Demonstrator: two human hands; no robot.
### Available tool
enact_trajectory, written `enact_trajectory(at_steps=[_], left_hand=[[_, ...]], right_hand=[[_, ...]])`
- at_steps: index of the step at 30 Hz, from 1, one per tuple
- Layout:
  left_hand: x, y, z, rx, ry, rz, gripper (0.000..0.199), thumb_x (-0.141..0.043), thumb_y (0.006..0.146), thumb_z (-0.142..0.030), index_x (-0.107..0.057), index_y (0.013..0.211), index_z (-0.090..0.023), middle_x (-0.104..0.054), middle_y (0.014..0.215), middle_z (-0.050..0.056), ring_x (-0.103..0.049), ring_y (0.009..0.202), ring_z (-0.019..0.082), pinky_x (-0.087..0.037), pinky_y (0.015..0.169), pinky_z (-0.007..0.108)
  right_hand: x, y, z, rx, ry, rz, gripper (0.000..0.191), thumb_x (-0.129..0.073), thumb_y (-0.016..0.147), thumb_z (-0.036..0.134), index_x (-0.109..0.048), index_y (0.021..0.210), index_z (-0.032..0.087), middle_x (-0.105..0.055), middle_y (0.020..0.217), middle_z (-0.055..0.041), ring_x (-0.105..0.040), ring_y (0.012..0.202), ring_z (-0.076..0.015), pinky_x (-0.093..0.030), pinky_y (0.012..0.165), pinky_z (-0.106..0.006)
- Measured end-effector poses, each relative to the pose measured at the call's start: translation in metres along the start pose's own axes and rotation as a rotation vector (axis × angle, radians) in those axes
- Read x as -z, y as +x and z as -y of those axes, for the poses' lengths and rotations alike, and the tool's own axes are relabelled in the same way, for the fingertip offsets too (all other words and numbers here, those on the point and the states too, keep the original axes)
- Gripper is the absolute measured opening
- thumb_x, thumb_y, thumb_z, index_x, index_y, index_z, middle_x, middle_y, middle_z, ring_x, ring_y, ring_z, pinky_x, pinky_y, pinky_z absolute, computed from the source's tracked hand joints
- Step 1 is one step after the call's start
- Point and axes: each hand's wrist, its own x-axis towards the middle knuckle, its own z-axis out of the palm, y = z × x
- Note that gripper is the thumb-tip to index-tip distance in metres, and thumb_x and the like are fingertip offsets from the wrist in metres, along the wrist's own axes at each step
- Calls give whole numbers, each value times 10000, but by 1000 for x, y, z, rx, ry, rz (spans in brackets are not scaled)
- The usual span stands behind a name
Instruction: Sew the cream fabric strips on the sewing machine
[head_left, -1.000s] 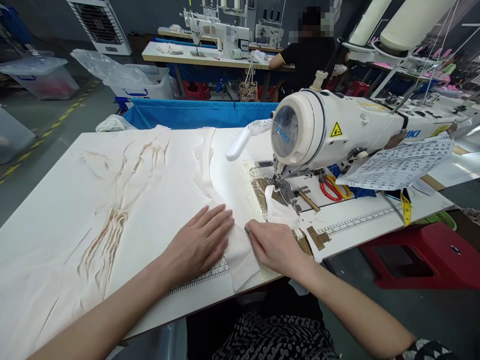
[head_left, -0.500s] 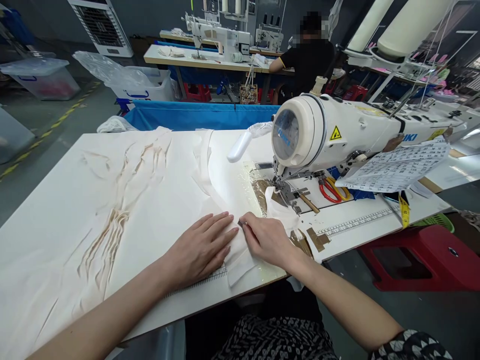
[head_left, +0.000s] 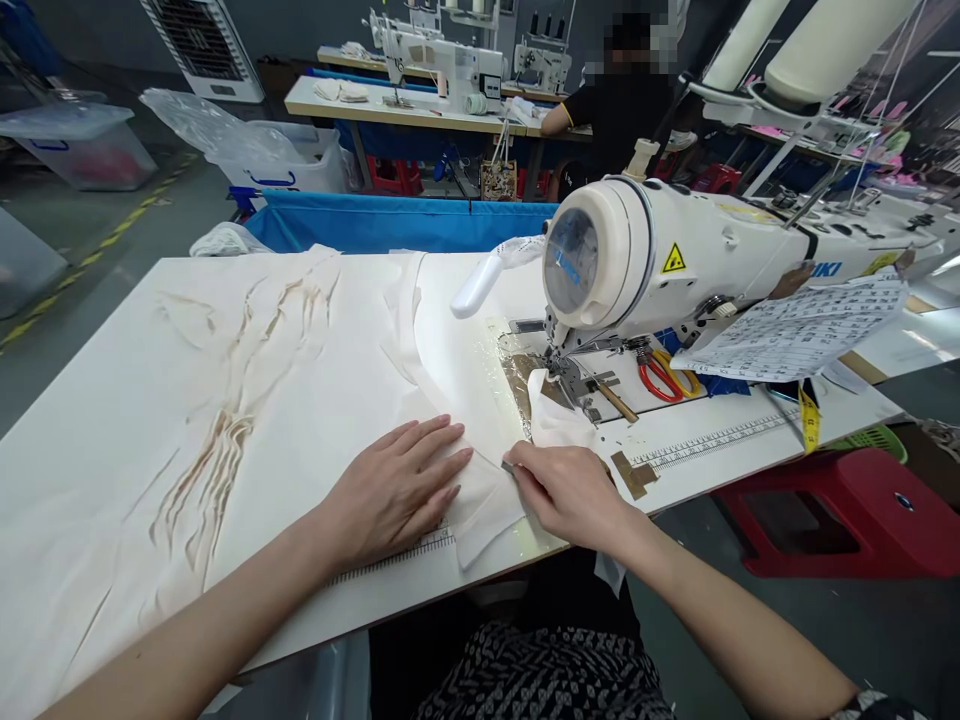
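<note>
White fabric point(head_left: 300, 400) lies over the left and middle of the white table, with a band of gathered folds at the left. My left hand point(head_left: 394, 490) rests flat on it, fingers stretched out. Just right of those fingertips, my right hand point(head_left: 570, 490) pinches a small dark object point(head_left: 508, 465) against the cloth; what it is cannot be made out. A narrower white piece point(head_left: 559, 420) runs from beside my right hand to the needle area of the white sewing machine point(head_left: 630, 260).
Red and yellow scissors point(head_left: 664, 378) and a wooden-handled tool point(head_left: 616, 400) lie beside the needle area. A printed sheet point(head_left: 795, 325) hangs on the machine. A red stool point(head_left: 840, 515) stands at the right. A person point(head_left: 622, 110) sits behind at another table.
My right hand has moved a little to the right, away from my left hand, with the small dark object in its fingers. My left hand has stayed almost in place.
</note>
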Motion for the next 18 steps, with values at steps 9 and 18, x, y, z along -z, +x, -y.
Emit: enact_trajectory(at_steps=[9,18], left_hand=[[-7,1,4,50,3,-26,428,-337,1038,-301,-567,1357,-132,-565,1417,118,-514,1327,255,-423,1122,472],[-9,-1,1,45,23,-47,423,-351,1035,-298,-557,1352,-108,-556,1414,157,-503,1335,289,-462,1074,492]], right_hand=[[-8,55,10,50,28,-56,149,-422,976,109,-558,1028,142,-705,805,-70,-616,665,-194,-299,532,-296],[-9,58,6,51,94,-76,197,-356,1021,158,-549,1056,143,-693,782,-43,-594,631,-162,-325,535,-277]])
